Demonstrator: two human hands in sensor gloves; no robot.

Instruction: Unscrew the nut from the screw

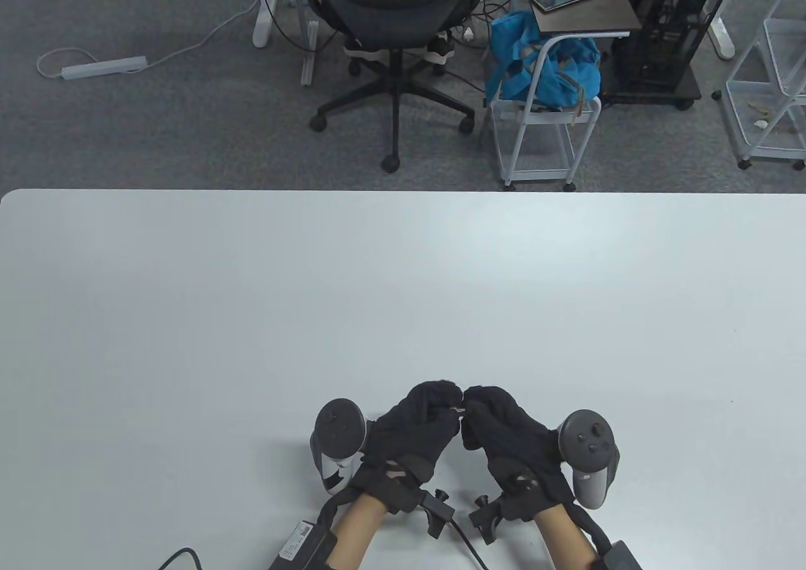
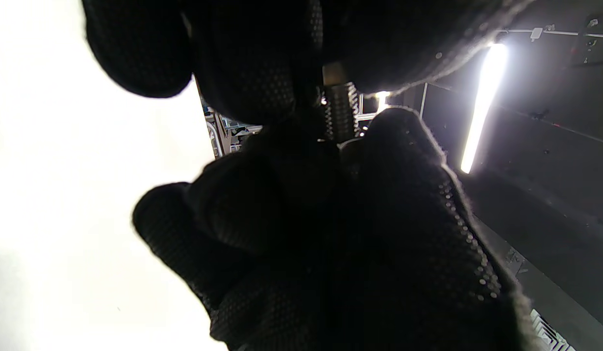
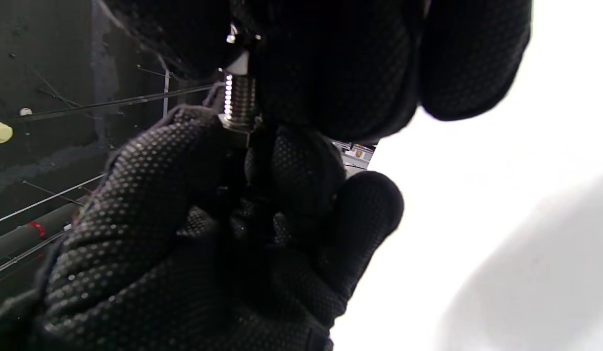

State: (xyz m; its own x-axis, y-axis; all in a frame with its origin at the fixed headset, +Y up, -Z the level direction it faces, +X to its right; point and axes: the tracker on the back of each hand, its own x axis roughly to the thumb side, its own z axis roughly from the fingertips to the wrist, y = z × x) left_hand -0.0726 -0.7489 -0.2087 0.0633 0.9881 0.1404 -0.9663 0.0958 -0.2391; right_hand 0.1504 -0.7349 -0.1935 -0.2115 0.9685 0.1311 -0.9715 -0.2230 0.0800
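L hand (image 1: 419,428) & R hand (image 1: 504,431) meet fingertip to fingertip above table (image 1: 403,293), near edge, centre; both curled, pinching opposite ends of screw (image 3: 239,100); threaded shank shows betw. them; nut hidden under fingers, can't tell which hand.

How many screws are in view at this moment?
1. The screw is held above the table between the fingertips of the left hand and right hand; only its threaded shaft shows. Any others would be hidden inside the gloves.
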